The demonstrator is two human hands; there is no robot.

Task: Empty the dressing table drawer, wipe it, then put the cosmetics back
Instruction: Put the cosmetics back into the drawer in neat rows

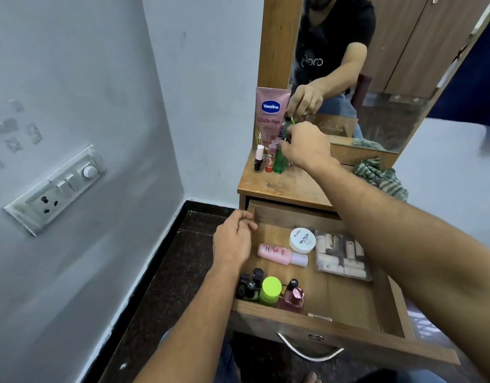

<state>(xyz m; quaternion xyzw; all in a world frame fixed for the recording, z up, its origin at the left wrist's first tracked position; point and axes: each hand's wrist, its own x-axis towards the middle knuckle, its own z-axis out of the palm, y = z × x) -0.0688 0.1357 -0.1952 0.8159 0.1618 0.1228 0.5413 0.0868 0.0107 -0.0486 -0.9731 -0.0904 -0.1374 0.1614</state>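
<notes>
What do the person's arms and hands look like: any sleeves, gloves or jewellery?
Left hand and right hand are bare, no gloves. Both forearms are uncovered, with no watch, ring or bracelet visible. The mirror shows a black short-sleeved T-shirt with pale lettering on the chest.

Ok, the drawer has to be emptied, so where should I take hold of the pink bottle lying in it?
I'd take the pink bottle across its pink body, coming from above with the left hand: it lies flat, cap to the right, and the white jar crowds the cap end.
</notes>
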